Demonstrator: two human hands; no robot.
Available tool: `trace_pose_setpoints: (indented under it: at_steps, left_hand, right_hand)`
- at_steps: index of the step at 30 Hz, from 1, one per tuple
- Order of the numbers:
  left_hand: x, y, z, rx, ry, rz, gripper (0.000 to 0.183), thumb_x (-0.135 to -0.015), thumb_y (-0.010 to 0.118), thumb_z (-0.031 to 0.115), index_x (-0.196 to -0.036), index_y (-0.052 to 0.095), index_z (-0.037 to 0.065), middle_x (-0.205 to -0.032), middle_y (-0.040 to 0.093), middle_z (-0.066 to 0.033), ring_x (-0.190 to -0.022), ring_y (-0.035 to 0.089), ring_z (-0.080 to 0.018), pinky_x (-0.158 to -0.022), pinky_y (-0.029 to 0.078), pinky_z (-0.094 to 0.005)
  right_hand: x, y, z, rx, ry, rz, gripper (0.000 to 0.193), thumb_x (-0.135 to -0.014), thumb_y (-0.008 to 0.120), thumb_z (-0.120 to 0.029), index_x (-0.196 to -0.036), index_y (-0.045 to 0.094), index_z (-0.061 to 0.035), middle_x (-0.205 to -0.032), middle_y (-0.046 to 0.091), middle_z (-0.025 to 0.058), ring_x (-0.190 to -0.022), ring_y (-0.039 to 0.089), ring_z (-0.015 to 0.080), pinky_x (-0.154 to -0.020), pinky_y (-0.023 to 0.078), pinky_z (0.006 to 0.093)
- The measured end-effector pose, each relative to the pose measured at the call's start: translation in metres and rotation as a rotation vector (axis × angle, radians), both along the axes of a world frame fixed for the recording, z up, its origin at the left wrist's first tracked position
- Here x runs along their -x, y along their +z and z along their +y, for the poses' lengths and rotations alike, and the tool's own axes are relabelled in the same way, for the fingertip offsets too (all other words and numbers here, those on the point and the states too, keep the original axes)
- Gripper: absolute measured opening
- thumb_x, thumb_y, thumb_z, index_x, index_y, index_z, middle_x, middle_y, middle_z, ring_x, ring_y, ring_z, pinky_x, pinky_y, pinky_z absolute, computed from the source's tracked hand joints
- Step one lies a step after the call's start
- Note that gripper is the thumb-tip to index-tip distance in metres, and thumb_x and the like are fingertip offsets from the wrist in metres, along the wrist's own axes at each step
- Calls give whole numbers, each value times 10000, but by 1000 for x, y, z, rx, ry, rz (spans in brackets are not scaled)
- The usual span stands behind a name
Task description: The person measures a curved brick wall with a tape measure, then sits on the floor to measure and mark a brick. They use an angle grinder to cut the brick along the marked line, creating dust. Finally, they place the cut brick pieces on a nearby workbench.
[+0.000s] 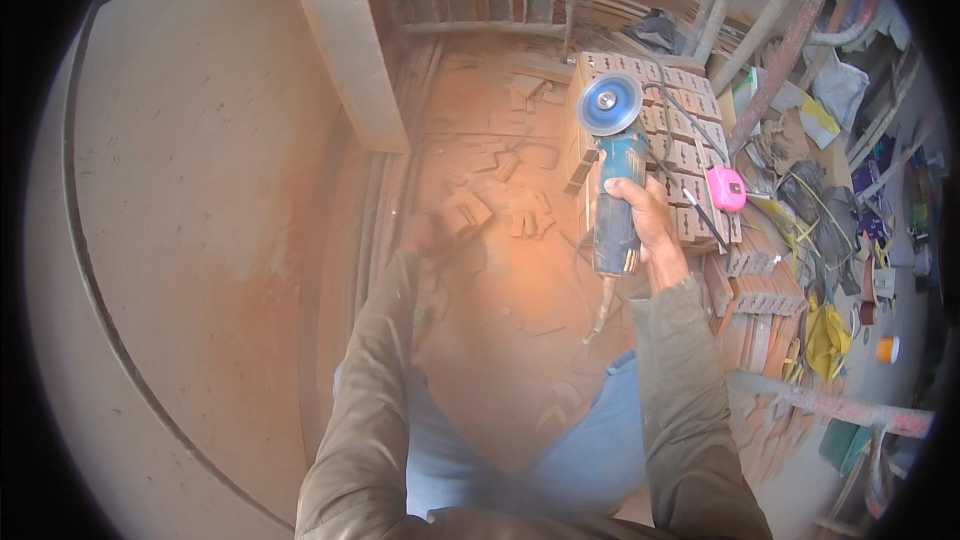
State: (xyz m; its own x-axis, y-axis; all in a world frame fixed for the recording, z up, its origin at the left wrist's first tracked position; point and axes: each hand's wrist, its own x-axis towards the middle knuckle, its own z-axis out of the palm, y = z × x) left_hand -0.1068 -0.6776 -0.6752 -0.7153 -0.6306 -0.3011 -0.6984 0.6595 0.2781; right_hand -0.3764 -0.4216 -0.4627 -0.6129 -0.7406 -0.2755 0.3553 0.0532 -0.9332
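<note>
The right hand [645, 212] wraps the grinder [616, 225] round its body at the left edge of the stacked bricks [682, 162] — likely for distance from the blue disc [611, 105] — while the left hand [424, 234], too blurred to tell whether it grasps anything, is beside a brick piece [468, 211].

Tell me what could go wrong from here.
The bare right hand alone grips the teal and black angle grinder, so a kick might twist it loose.
A thin black cord lies on the stacked reddish clay bricks beside the round blue disc and could get nicked.
Orange dust haze blurs the bare left hand, whose position could be misjudged.
</note>
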Motion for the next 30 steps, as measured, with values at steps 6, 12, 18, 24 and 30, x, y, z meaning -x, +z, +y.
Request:
trace_pose_setpoints:
  at_steps: [6,12,18,24,30]
  left_hand:
    - [-58,-12,9,70,193,90,530,-835,658,115,-1324,508,-20,-1339,522,-299,-1199,561,-416,-978,498,-474]
    - [-50,-32,-2,-37,213,101,580,-841,634,45,-1393,458,46,-1330,531,-258,-1199,563,-404,-968,505,-483]
    - [-47,-23,6,-16,229,195,563,-854,609,21,-1398,464,27,-1404,479,-252,-1271,508,-397,-1040,463,-474]
    - [-72,-24,14,-147,380,352,709,-768,737,67,-1413,449,5,-1472,417,-240,-1354,417,-388,-1120,394,-445]
    - [-92,-29,26,-268,587,447,808,-687,811,71,-1410,460,-9,-1463,433,-252,-1370,404,-384,-1138,373,-423]
  right_hand:
    - [-17,6,-17,-7,102,-8,293,-801,684,-167,-1012,564,-3,-773,630,99,-592,621,162,-531,523,306]
    - [-29,1,-24,-5,121,16,309,-806,672,-151,-1041,556,12,-814,631,106,-628,636,170,-537,531,313]
    - [-33,-4,-26,-108,144,86,307,-820,662,-204,-1012,593,25,-768,658,135,-610,668,205,-547,565,323]
    - [-43,-9,-37,-106,180,84,300,-820,653,-194,-1010,592,30,-796,662,136,-621,672,204,-562,580,331]
    - [-63,-3,-49,-120,207,16,320,-824,644,-185,-1049,574,31,-865,656,141,-694,683,207,-573,586,336]
